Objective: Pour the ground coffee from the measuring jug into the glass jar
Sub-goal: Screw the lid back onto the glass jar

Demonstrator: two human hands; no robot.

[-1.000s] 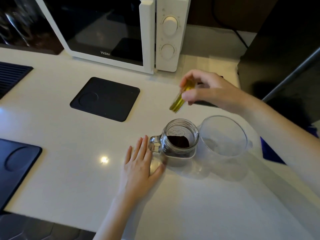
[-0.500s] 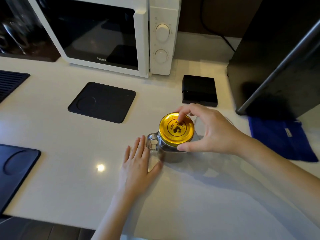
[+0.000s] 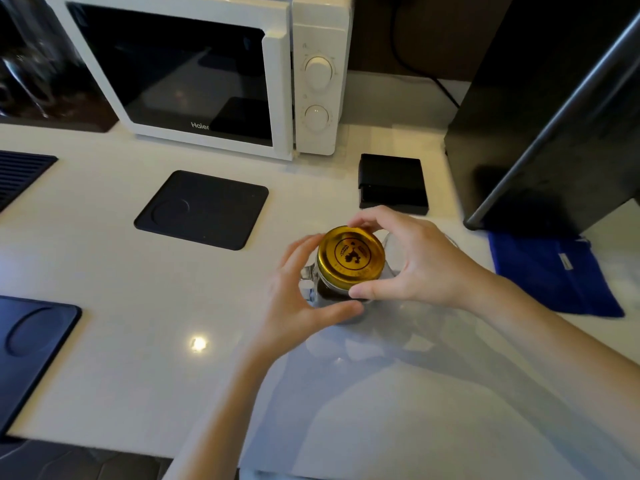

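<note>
Glass jar (image 3: 334, 292) stands on your white counter (image 3: 104, 289), gold lid (image 3: 351, 253) on top. Your right hand (image 3: 412, 261) pinches the lid's rim; your left hand (image 3: 298, 299) cups the jar's body. Measuring jug (image 3: 389, 251) sits just behind, mostly hidden.

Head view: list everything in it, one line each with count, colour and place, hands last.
glass jar: 1, clear with dark contents, counter centre
lid: 1, gold, on the jar
measuring jug: 1, clear, behind the jar, mostly hidden
microwave: 1, white, back of counter
square mats: 2, black, counter centre-left and left edge
small box: 1, black, right of microwave
cloth: 1, blue, far right
counter: 1, white
left hand: 1, around the jar body
right hand: 1, gripping the lid rim
</note>
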